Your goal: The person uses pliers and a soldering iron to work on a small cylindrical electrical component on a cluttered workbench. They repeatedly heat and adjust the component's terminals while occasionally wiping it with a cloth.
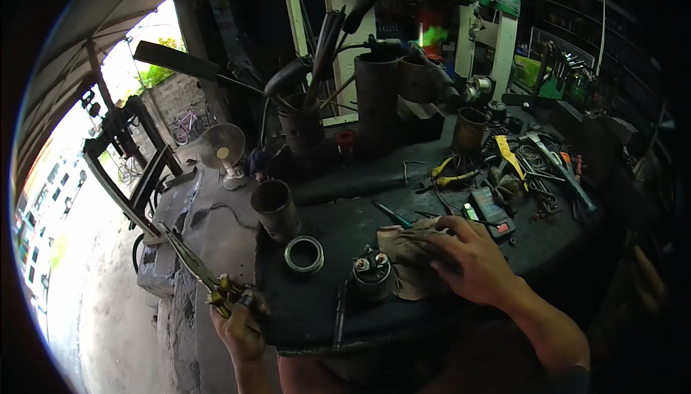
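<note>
My left hand [237, 325] is closed round long-nose pliers [191, 257] with yellow and black handles, at the bench's left front edge. My right hand [468, 264] rests over a crumpled brown rag [407, 275], fingers curved and apart; whether its fingertips touch anything beneath is unclear. Left of the rag stands a small round metal part [371, 286] with two terminals on top. A metal ring [304, 255] lies farther left, below an upright metal cylinder [272, 215]. A dark rod [340, 322] lies near the front edge. A green-handled tool [389, 212] lies behind the rag.
Tall tool-filled canisters [376, 95] stand at the back of the dark bench [360, 192]. Several pliers, wrenches and wires [525, 171] clutter the right side, beside a meter [491, 210]. A fan [220, 150] and black metal stand [129, 178] are left, near a bright open doorway.
</note>
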The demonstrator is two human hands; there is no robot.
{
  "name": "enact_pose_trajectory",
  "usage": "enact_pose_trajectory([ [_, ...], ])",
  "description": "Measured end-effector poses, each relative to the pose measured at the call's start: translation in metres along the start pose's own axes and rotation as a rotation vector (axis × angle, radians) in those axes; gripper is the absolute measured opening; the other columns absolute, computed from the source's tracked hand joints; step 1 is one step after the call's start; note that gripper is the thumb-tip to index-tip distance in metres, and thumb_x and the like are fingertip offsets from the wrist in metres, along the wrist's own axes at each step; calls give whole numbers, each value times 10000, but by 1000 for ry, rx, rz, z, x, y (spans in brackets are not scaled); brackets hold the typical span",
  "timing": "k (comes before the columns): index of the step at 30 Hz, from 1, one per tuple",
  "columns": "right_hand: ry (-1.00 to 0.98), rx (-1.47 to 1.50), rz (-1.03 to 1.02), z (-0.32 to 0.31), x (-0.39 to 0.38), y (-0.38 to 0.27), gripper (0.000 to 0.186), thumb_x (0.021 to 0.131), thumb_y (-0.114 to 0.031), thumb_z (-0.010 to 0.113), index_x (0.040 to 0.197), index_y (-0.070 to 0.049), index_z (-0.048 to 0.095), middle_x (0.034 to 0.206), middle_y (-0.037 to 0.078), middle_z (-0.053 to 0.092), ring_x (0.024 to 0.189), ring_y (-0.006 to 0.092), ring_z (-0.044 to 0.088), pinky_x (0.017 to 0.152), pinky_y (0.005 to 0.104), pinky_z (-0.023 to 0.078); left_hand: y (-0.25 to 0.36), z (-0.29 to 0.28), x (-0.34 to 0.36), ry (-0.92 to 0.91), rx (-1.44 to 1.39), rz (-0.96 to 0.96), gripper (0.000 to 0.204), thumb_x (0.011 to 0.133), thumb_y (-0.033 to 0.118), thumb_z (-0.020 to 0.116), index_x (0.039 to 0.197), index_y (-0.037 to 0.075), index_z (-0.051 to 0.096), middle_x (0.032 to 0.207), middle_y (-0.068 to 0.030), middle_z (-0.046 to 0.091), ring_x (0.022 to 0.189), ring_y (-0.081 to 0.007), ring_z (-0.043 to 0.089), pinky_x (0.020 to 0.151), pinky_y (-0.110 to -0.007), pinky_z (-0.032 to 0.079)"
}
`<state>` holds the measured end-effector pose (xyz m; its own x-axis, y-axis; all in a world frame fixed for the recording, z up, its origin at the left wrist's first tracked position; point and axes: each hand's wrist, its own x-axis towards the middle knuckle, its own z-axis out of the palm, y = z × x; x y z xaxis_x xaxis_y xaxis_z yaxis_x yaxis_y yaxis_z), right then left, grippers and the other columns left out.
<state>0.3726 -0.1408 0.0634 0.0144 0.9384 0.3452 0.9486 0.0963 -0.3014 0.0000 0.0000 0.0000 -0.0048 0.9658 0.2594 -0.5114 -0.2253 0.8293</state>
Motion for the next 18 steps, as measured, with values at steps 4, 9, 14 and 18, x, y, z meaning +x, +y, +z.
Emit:
enact_pose_trajectory([
  [4,-22,-48,-83,3,2,9,410,913,-187,813,1310,-121,729,1286,91,674,1172,330,650,1055,450,459,-12,-11,1,-63,19,-14,426,1071,190,633,1458,52,519,998,-95,617,762,-199,583,666,-334,510],
  [9,176,-36,-92,-2,6,7,409,900,-168,830,1296,-124,734,1277,90,677,1152,311,657,1032,434,459,-15,-4,8,-27,8,10,390,1085,210,633,1419,48,513,969,-104,601,755,-199,580,658,-329,506],
  [14,-84,-108,-52,-1,2,5,382,929,-259,789,1279,-113,738,1224,97,652,1187,305,635,1018,447,457,-4,-4,2,-58,-5,-9,409,1057,158,641,1426,51,500,994,-104,594,754,-198,585,647,-334,509],
  [18,54,-41,-84,6,0,5,387,924,-214,796,1289,-106,731,1242,104,645,1189,311,635,1013,448,468,-4,-7,0,-23,-65,-62,434,1014,7,626,1425,37,491,1029,-114,601,740,-196,589,635,-345,521],
])
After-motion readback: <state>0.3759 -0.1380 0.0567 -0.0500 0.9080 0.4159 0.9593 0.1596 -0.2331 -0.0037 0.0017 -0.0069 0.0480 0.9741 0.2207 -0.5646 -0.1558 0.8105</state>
